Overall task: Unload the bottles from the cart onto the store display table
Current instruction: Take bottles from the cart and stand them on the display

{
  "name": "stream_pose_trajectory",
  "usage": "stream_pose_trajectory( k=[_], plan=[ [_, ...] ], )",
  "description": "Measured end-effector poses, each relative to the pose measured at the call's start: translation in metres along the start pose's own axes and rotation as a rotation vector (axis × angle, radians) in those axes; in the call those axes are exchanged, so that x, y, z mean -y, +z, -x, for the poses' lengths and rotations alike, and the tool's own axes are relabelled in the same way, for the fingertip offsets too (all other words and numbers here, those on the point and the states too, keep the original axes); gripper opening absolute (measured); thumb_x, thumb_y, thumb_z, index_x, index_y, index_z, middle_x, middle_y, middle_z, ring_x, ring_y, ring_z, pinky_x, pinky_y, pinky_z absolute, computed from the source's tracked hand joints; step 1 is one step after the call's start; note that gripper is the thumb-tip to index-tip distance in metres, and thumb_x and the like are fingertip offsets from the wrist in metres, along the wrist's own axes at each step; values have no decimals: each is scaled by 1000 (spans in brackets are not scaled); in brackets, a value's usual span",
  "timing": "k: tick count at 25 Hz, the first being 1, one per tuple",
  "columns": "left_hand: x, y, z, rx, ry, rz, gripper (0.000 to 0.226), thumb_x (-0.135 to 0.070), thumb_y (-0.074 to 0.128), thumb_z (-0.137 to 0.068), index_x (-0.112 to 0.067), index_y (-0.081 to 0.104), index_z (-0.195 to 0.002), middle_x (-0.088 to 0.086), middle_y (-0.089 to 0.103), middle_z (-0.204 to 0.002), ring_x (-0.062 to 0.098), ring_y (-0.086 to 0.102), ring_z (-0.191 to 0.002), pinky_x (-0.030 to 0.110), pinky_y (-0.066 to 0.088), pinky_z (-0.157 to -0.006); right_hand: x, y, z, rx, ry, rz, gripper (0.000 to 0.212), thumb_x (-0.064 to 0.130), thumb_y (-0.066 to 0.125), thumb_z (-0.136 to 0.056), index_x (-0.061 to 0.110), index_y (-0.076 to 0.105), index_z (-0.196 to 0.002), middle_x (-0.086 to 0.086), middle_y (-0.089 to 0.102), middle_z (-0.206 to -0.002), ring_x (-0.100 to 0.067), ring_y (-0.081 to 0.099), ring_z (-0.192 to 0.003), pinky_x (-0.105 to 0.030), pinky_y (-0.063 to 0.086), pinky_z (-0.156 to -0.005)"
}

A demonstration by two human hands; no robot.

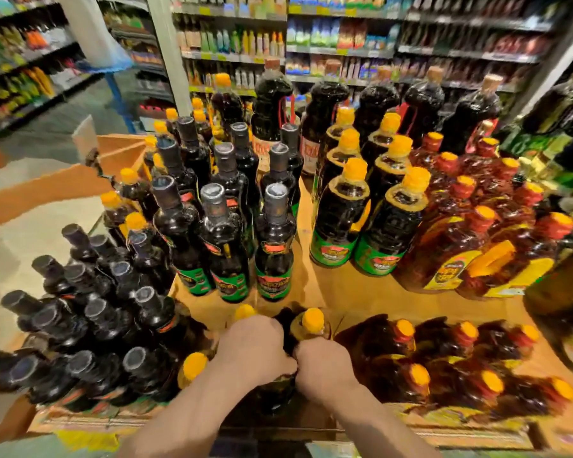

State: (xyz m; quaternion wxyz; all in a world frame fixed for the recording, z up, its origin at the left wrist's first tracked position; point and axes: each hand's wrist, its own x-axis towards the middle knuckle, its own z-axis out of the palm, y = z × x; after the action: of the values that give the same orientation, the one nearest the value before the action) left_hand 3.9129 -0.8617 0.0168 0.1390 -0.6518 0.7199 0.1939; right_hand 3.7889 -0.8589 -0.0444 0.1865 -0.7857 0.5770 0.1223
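The dark bottle with the yellow cap (312, 320) stands upright at the near edge of the worktop (351, 289), just in front of the rows already set out. It looks full of dark sauce, so I would judge it heavy for its size, stiff in the body and smooth enough to slip; whether glass or plastic I cannot tell, so it wants a firm hold low on the shoulder or round the belly, not by the cap. The right hand (325, 366) has its fingers curled round it just under the neck. The left hand (253, 350) grips a second yellow-capped bottle (245, 311) right beside it, only the cap showing above the knuckles. The two hands touch at the thumbs. To the left stand black-capped bottles (80, 322) packed close; to the right lie amber jugs (444, 358) with red collars.
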Motion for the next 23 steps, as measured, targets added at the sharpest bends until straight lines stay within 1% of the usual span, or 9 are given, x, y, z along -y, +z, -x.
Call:
stream_pose_trajectory(
  k=[3,6,8,9,11,12,15,19,23],
  plan=[
    [0,-6,-2,47,150,-153,32,-46,59,-82,-17,46,-79,-4,44,-70,21,49,-72,31,42,-58,-1,2,1,33,-77,13,6,17,55,-81,18,60,-80,-5,67,-86,-31,64,-78,-32,47,-61],
    [-3,-8,0,114,125,-194,38,-48,58,-84,-17,42,-68,-4,45,-61,19,51,-67,32,48,-62,-9,2,5,61,-204,-9,11,21,57,-77,15,51,-69,-7,61,-75,-30,52,-65,-26,35,-48],
    [-1,-7,2,136,12,-102,46,-58,56,-86,-18,41,-67,-4,46,-62,19,52,-69,33,49,-66,-17,-7,10,30,-271,2,18,26,56,-78,15,50,-65,-5,55,-70,-30,51,-68,-27,35,-50],
    [1,-6,3,116,-48,-54,50,-62,53,-87,-18,42,-67,-3,46,-64,20,51,-70,33,47,-65,-21,-13,14,-18,-295,12,18,29,55,-82,16,55,-69,-4,58,-73,-31,54,-74,-27,38,-53],
    [1,-5,13,6,-162,10,57,-67,49,-88,-16,44,-63,0,49,-63,20,51,-65,32,42,-60,-30,-27,23,-129,-338,3,23,34,51,-89,17,66,-94,-4,66,-91,-29,59,-88,-31,48,-64],
    [-3,-5,20,-69,-218,30,61,-68,47,-88,-14,47,-62,1,51,-63,21,52,-63,32,42,-57,-35,-34,30,-170,-357,-31,26,35,49,-92,18,67,-100,-4,67,-93,-26,60,-90,-32,51,-67],
    [-22,-6,54,-280,-374,173,57,-68,47,-88,-15,63,-78,1,61,-73,21,61,-74,33,51,-61,-44,-52,53,-258,-437,-71,25,37,44,-95,23,65,-96,0,66,-84,-22,61,-83,-32,49,-64],
    [-45,10,115,-347,-489,340,47,-67,48,-88,-23,63,-85,-3,62,-77,18,60,-78,32,52,-65,-25,-67,93,-252,-684,-8,21,33,41,-96,25,60,-101,0,65,-92,-22,60,-89,-33,48,-69],
    [-49,50,197,-400,-786,433,45,-64,47,-90,-23,65,-88,1,68,-89,24,64,-89,33,52,-71,25,-53,136,-208,-951,71,21,31,41,-92,23,59,-99,-2,64,-96,-25,59,-93,-34,43,-68]
  ],
)
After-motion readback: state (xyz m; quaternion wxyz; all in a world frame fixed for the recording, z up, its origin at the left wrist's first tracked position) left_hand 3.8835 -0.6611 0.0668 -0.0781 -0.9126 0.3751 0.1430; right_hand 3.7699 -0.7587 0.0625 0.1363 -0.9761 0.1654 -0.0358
